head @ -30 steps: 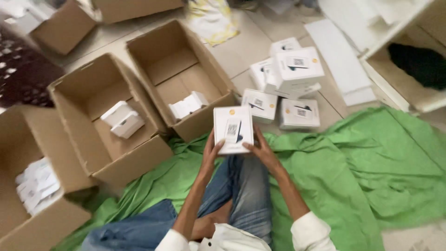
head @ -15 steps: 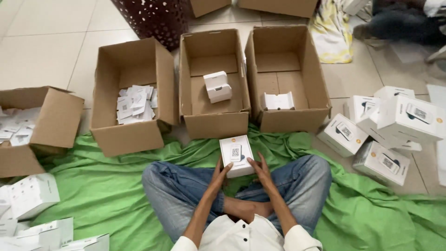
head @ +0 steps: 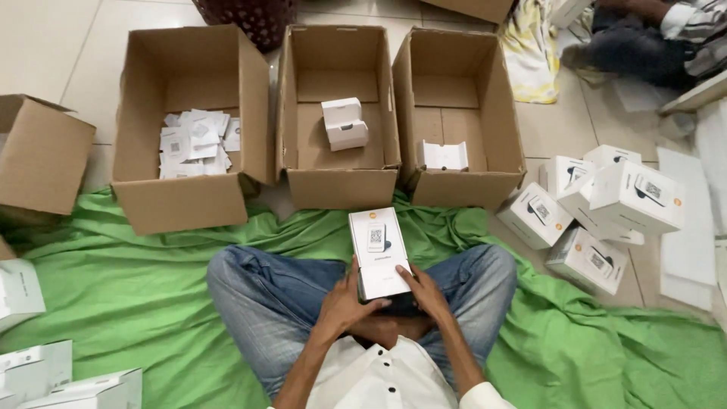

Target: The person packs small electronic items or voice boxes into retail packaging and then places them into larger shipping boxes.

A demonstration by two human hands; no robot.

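Note:
I sit cross-legged in blue jeans on a green cloth [head: 144, 280]. Both hands hold a white product box [head: 378, 246] over my lap, its printed face up. My left hand [head: 344, 299] grips the box's near left edge, and my right hand [head: 424, 291] grips its near right corner. Beyond my knees stand three open cardboard boxes. The left carton [head: 182, 198] holds several small white paper cards. The middle carton [head: 341, 185] holds one white folded insert, and the right carton [head: 462, 185] holds another white insert.
A pile of white product boxes [head: 598, 204] lies on the tiled floor at my right. More white boxes [head: 45, 371] lie at the lower left. Another cardboard box [head: 38, 155] stands at far left. A seated person's legs [head: 644, 45] show at top right.
The view swung from the right-hand pile to face the three cartons squarely. My hands drew the white box closer over my lap, still gripping it.

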